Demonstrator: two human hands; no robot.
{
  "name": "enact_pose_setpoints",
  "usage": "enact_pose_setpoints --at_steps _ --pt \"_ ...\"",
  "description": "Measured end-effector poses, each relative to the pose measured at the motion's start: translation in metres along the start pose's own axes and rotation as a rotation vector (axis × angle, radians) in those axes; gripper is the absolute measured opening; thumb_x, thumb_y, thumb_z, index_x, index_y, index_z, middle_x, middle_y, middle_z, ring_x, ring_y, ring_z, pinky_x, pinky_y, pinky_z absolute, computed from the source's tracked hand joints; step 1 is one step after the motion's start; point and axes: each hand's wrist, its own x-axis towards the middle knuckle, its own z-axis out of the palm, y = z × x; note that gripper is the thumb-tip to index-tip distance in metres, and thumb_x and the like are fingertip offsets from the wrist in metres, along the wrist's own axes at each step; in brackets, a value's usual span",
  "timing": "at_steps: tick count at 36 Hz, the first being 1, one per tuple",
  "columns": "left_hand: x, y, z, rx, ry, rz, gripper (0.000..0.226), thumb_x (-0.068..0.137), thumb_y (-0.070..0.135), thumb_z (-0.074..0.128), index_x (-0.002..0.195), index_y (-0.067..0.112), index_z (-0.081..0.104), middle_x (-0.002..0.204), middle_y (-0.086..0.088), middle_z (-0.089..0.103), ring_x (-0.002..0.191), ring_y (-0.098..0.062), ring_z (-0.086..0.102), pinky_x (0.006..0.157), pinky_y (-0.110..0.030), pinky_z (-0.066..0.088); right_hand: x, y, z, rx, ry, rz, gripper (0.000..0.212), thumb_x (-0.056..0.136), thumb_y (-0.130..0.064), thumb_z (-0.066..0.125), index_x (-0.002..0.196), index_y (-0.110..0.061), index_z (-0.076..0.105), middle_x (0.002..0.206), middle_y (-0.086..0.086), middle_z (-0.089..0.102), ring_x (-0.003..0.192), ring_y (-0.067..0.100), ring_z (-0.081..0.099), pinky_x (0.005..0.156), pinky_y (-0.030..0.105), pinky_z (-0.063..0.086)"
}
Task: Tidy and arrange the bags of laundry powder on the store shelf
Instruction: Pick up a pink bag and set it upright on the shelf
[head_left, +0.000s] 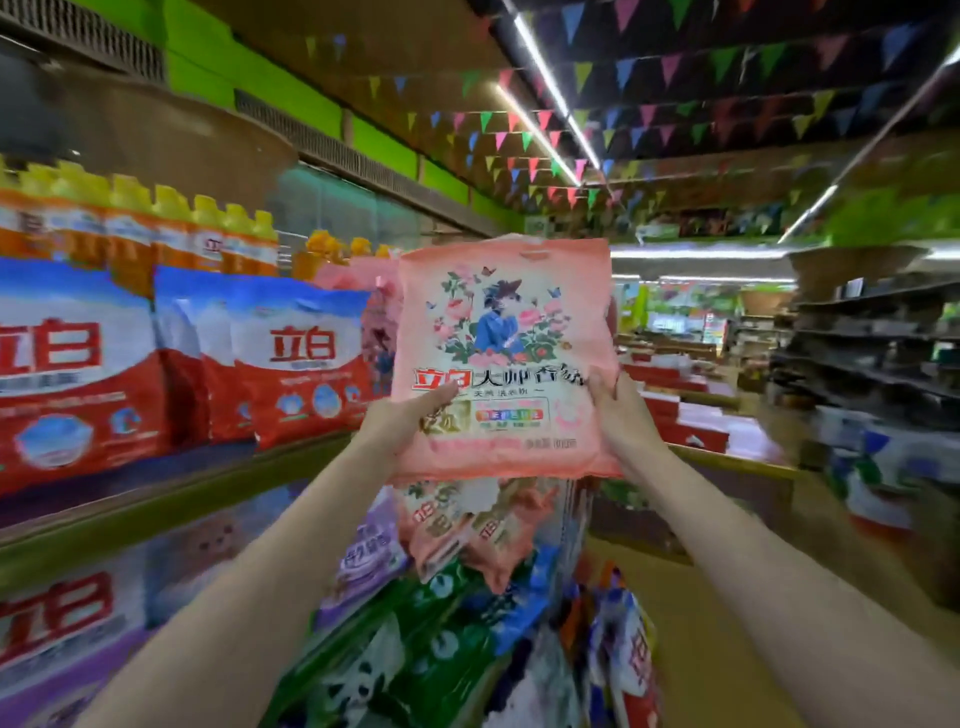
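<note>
I hold a pink bag of laundry powder (504, 332) upright in front of me, its flower-and-figure print facing me. My left hand (410, 423) grips its lower left edge and my right hand (621, 415) grips its lower right edge. Behind its left side another pink bag (371, 312) stands on the shelf (218, 470), beside red, white and blue bags (301, 364). More pink bags (467, 525) lie jumbled just below the held one.
Yellow-capped orange bottles (156, 228) line the back of the shelf. Purple bags (363, 561) and green panda-print bags (415, 649) fill the lower level. The aisle floor (727, 649) runs to the right, with dark shelving (872, 353) beyond.
</note>
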Motion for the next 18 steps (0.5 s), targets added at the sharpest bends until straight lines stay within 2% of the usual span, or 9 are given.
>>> enact_pose_setpoints --at_steps 1,3,5,7,10,11,13,15,18 --pt "0.01 -0.004 0.011 0.007 -0.004 -0.014 0.079 0.053 0.047 0.087 0.112 0.002 0.06 0.098 -0.012 0.07 0.081 -0.029 0.067 0.082 -0.042 0.057 0.008 0.008 -0.003 -0.005 0.012 0.029 0.046 0.098 -0.041 0.037 0.135 -0.014 0.044 0.133 0.007 0.054 0.123 0.027 0.05 0.104 0.044 0.04" --pt "0.034 -0.013 0.031 0.005 0.009 -0.016 0.088 0.047 0.048 0.089 0.113 0.0 0.058 0.098 -0.013 0.069 0.08 -0.029 0.067 0.076 -0.04 0.058 0.028 0.03 -0.007 -0.001 0.028 0.073 0.044 0.099 -0.037 0.036 0.132 -0.01 0.045 0.129 0.009 0.055 0.119 0.027 0.052 0.101 0.041 0.042" --pt "0.05 -0.018 0.051 0.03 0.02 -0.023 0.078 0.055 0.044 0.087 0.112 -0.001 0.057 0.094 -0.012 0.068 0.075 -0.027 0.065 0.07 -0.035 0.058 0.051 0.055 -0.007 0.014 0.023 0.111 0.044 0.098 -0.041 0.036 0.128 -0.011 0.048 0.124 0.008 0.058 0.114 0.027 0.055 0.098 0.044 0.046" --pt "0.067 -0.025 0.07 0.037 0.046 -0.033 0.066 0.064 0.04 0.083 0.11 0.001 0.056 0.088 -0.01 0.066 0.066 -0.022 0.062 0.054 -0.026 0.053 0.077 0.084 -0.005 0.011 0.011 0.123 0.047 0.096 -0.047 0.036 0.125 -0.013 0.05 0.122 0.008 0.06 0.114 0.029 0.057 0.097 0.047 0.046" --pt "0.09 -0.035 0.09 0.073 0.101 -0.022 0.063 0.065 0.041 0.082 0.108 0.001 0.058 0.089 -0.01 0.067 0.063 -0.02 0.06 0.046 -0.023 0.047 0.103 0.1 -0.005 0.0 -0.016 0.141 0.046 0.098 -0.042 0.036 0.126 -0.008 0.049 0.125 0.012 0.058 0.118 0.032 0.053 0.1 0.04 0.043" --pt "0.098 -0.037 0.095 0.073 0.113 -0.037 0.062 0.064 0.039 0.083 0.106 0.0 0.06 0.087 -0.01 0.069 0.065 -0.022 0.063 0.048 -0.024 0.051 0.111 0.103 -0.005 -0.009 -0.028 0.134 0.045 0.1 -0.036 0.035 0.128 -0.004 0.047 0.128 0.015 0.055 0.12 0.032 0.051 0.098 0.035 0.04" --pt "0.11 -0.041 0.104 0.073 0.147 -0.048 0.07 0.057 0.041 0.086 0.107 -0.002 0.062 0.089 -0.013 0.071 0.077 -0.031 0.07 0.063 -0.035 0.059 0.134 0.113 -0.004 -0.011 -0.049 0.114 0.043 0.102 -0.029 0.034 0.128 0.002 0.045 0.132 0.019 0.051 0.124 0.032 0.047 0.094 0.031 0.037" --pt "0.12 -0.041 0.111 0.102 0.198 -0.04 0.08 0.051 0.048 0.087 0.109 0.0 0.062 0.094 -0.016 0.071 0.087 -0.036 0.07 0.076 -0.046 0.059 0.155 0.118 -0.001 -0.004 -0.091 0.091 0.042 0.102 -0.029 0.033 0.129 0.001 0.045 0.133 0.019 0.05 0.125 0.03 0.046 0.092 0.028 0.035" --pt "0.131 -0.038 0.118 0.137 0.278 -0.009 0.071 0.055 0.048 0.085 0.106 0.003 0.064 0.096 -0.017 0.071 0.079 -0.032 0.068 0.08 -0.048 0.057 0.184 0.124 0.012 0.03 -0.15 0.053 0.045 0.101 -0.033 0.033 0.13 -0.001 0.045 0.13 0.02 0.053 0.124 0.034 0.048 0.099 0.034 0.036"
